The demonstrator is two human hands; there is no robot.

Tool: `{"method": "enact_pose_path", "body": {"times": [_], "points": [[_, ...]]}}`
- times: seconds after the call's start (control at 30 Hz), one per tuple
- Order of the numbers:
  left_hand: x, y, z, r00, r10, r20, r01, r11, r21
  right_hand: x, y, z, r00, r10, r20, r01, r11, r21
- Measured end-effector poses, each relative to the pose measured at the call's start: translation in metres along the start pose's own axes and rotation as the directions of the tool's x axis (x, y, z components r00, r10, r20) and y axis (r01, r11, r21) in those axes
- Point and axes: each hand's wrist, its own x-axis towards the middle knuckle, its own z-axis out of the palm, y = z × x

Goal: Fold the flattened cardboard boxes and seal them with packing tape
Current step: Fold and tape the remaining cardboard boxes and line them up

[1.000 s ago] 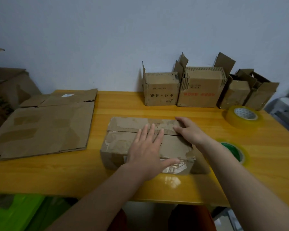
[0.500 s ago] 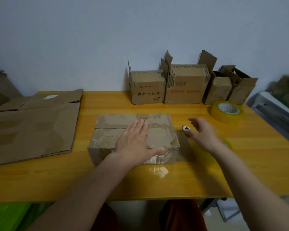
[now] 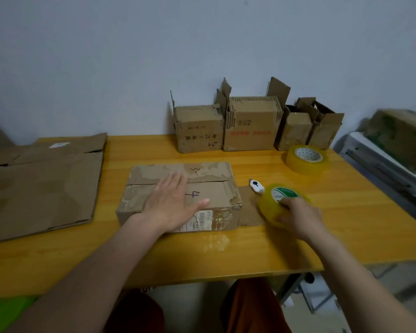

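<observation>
Cardboard everywhere on this yellow wooden table [image 3: 226, 258]. The box [image 3: 216, 200] being worked on sits about mid-table with its top flaps folded shut, and the left hand [image 3: 171, 205] lies flat on top of it, fingers straight and spread, pressing the flaps down near the seam. The right hand [image 3: 300, 217] is off to the right of the box, fingers curled round a roll of tape [image 3: 274, 200] with a green label in its core, which is tilted up off the table just beside the box's right end. A little white cutter [image 3: 256, 186] lies between the box and that roll, close to both. A second, bigger roll [image 3: 306, 159] sits farther back on the right, well apart from both hands. Flattened boxes [image 3: 41, 186] lie stacked at the left side, and a row of small open boxes [image 3: 250, 126] stands along the wall.
</observation>
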Motion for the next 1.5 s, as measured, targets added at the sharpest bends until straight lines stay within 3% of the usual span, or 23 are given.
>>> {"method": "enact_pose_path", "body": {"times": [0.13,0.3,0.43,0.53,0.6,0.7,0.83,0.93,1.03,1.13,1.17,1.23,1.33,1.43,1.5], "points": [[-0.004,-0.015,-0.001,0.998,0.032,-0.051,-0.033,0.999,-0.025,0.000,-0.019,-0.012,0.983,-0.076,-0.165,0.123,0.946,0.299],[0.000,-0.017,-0.006,0.995,-0.056,-0.080,0.029,0.953,-0.302,-0.008,-0.059,-0.046,0.886,-0.337,-0.319,0.463,0.677,0.572],[0.005,-0.026,-0.010,0.991,-0.073,-0.113,-0.007,0.811,-0.585,-0.006,-0.096,-0.055,0.811,-0.516,-0.276,0.563,0.559,0.608],[0.002,-0.031,-0.012,0.975,-0.109,-0.195,-0.106,0.541,-0.834,-0.002,-0.117,-0.046,0.787,-0.581,-0.207,0.561,0.534,0.633],[0.000,-0.036,-0.011,0.958,-0.123,-0.258,-0.190,0.402,-0.896,0.003,-0.123,-0.033,0.789,-0.594,-0.157,0.556,0.582,0.593],[-0.002,-0.039,-0.009,0.928,-0.107,-0.356,-0.302,0.343,-0.890,0.008,-0.128,-0.023,0.818,-0.568,-0.096,0.528,0.673,0.518],[-0.001,-0.038,-0.004,0.882,-0.231,-0.412,-0.364,0.225,-0.904,0.009,-0.139,-0.025,0.809,-0.580,-0.090,0.544,0.683,0.487],[0.004,-0.035,0.002,0.846,-0.340,-0.410,-0.364,0.194,-0.911,0.007,-0.145,-0.027,0.816,-0.573,-0.077,0.546,0.720,0.428],[0.006,-0.030,0.003,0.803,-0.419,-0.424,-0.361,0.224,-0.905,0.001,-0.149,-0.028,0.770,-0.637,-0.037,0.628,0.746,0.221],[0.010,-0.036,0.005,0.750,-0.528,-0.399,-0.287,0.284,-0.915,0.006,-0.149,-0.015,0.724,-0.663,-0.189,0.684,0.726,0.070],[0.012,-0.039,0.005,0.740,-0.563,-0.368,-0.266,0.257,-0.929,0.009,-0.148,-0.010,0.731,-0.625,-0.273,0.670,0.733,0.116],[0.013,-0.041,0.003,0.754,-0.585,-0.298,-0.238,0.179,-0.955,0.012,-0.153,-0.006,0.799,-0.473,-0.371,0.594,0.717,0.366],[0.014,-0.038,-0.003,0.816,-0.554,-0.165,-0.212,-0.021,-0.977,0.012,-0.173,-0.003,0.901,-0.298,-0.314,0.424,0.464,0.777],[0.018,-0.039,-0.006,0.837,-0.539,-0.094,-0.184,-0.116,-0.976,0.017,-0.188,0.008,0.943,-0.241,-0.230,0.287,0.239,0.927],[0.020,-0.042,-0.007,0.845,-0.530,-0.064,-0.157,-0.132,-0.979,0.020,-0.191,0.013,0.939,-0.242,-0.245,0.299,0.223,0.928]]}}
